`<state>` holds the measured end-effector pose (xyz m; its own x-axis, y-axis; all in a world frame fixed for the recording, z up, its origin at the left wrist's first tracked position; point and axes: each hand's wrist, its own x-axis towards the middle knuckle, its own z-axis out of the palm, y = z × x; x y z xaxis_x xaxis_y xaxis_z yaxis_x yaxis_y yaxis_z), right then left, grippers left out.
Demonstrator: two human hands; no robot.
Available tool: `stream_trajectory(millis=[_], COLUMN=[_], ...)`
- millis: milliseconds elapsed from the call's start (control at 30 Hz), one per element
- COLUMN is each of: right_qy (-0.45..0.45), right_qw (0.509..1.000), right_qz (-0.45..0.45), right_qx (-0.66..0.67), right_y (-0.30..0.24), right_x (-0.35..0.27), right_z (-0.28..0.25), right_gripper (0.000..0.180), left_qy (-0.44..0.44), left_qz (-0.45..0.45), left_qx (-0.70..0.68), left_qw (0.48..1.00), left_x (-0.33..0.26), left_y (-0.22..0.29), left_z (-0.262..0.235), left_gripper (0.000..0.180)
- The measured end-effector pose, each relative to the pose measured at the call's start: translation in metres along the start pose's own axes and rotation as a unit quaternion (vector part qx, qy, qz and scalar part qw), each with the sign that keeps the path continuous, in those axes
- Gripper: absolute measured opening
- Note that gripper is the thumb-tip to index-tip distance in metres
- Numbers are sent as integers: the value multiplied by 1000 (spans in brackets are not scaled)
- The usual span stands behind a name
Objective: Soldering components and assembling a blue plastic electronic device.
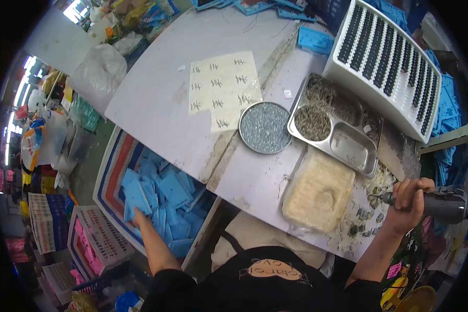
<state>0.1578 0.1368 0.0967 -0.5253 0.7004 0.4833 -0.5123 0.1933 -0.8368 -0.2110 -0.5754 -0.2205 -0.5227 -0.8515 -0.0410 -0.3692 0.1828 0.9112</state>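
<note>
My left hand (138,217) reaches into a striped bin at the left, its fingers at the lower edge of a blue plastic plate (136,200), which they appear to pinch. More blue plates lie jumbled around it. At the right, my right hand (410,203) is wrapped around a dark, cylindrical electric screwdriver (444,205), whose narrow tip points left over the table. Close to that tip rests a yellowish pad (317,192) in clear plastic. Behind it are a round tin (265,128) of small silvery pieces and a steel compartment tray (354,146) holding small metal parts.
A white rack (426,99) with rows of black pieces stands at the far right. Paper sheets (223,88) with dark characters lie mid-table (156,78). Scraps (356,221) litter the right table edge. A basket (101,242) with pink pieces sits left of the bin (105,179).
</note>
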Motion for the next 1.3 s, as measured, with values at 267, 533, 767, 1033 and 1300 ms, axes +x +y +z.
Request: stream_trajectory(millis=[267, 533, 767, 1033, 1300], right_qy=[7, 51, 150, 79, 48], right_qw=[998, 995, 971, 989, 995], right_qz=[-11, 12, 18, 15, 47], right_qx=[-56, -85, -184, -123, -75], right_y=[4, 1, -6, 4, -12], right_x=[10, 9, 4, 11, -3], right_z=[5, -13, -30, -27, -36], right_gripper=[23, 30, 34, 35, 48], left_qy=[-222, -389, -333, -334, -477], left_qz=[578, 799, 778, 842, 732], left_qx=[-133, 150, 204, 126, 33], left_qw=[774, 433, 492, 404, 485], left_x=[-260, -569, -640, -549, -439], left_y=[302, 431, 426, 416, 382], left_z=[206, 463, 559, 482, 318], left_gripper=[56, 60, 54, 27, 42])
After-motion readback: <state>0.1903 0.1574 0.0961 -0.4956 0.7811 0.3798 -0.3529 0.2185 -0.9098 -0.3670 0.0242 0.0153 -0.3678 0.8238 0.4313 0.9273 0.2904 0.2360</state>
